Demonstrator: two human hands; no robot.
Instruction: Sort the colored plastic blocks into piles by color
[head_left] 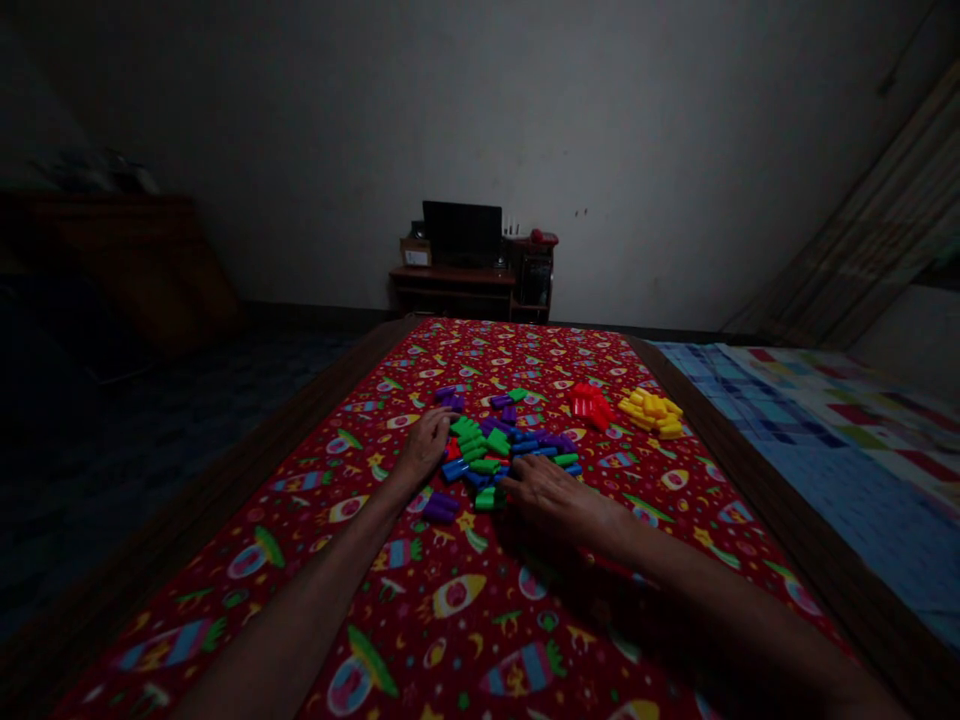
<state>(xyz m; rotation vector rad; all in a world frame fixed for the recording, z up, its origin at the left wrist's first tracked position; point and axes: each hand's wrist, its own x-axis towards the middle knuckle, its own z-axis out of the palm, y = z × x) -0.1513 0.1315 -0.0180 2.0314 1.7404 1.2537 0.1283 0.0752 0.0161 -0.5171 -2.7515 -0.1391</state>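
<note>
A mixed pile of small plastic pieces, tube-like or block-like, lies on the red patterned cloth (pixel 457 600). Green pieces (pixel 469 438), blue pieces (pixel 454 470) and purple pieces (pixel 556 441) are jumbled together there. My left hand (pixel 429 438) rests at the pile's left edge, fingers apart, close to a few purple pieces and a bit of red. At the near right side, my right hand (pixel 546 488) curls its fingers down among blue and green pieces; its fingertips are hidden. Nearer to me lie separate purple pieces (pixel 441 507) and a green piece (pixel 489 498).
Right of the pile sit a red group (pixel 591 406) and a yellow group (pixel 651 413) of pieces. Beyond the cloth stands a desk with a dark monitor (pixel 462 233). A blue checked bedspread (pixel 810 470) is to the right, a wooden cabinet (pixel 127 260) far left.
</note>
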